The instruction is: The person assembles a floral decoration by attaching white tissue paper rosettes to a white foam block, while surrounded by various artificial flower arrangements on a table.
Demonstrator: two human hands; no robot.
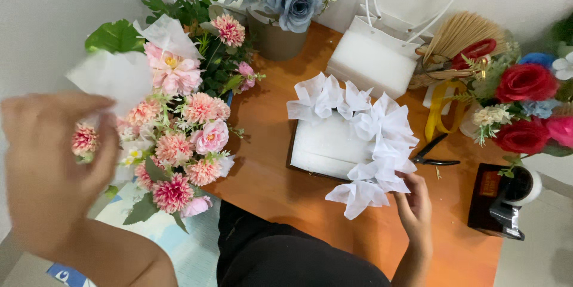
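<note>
A block of white foam (325,144) lies on the orange table (268,173), its top and right sides trimmed with white tissue ruffles (382,129). My right hand (413,206) pinches the lowest ruffle (358,194) at the block's near right corner. My left hand (51,173) is raised close to the camera at the left, blurred, gripping a piece of white tissue paper (113,78). Just behind it stands a bunch of pink artificial flowers (179,144).
A second white foam block (370,60) lies at the back beside a white bag. Blue and cream flowers sit in a brown pot (277,39). Red roses (525,108), sticks (459,33), yellow and red scissors and black pliers (433,154) crowd the right side.
</note>
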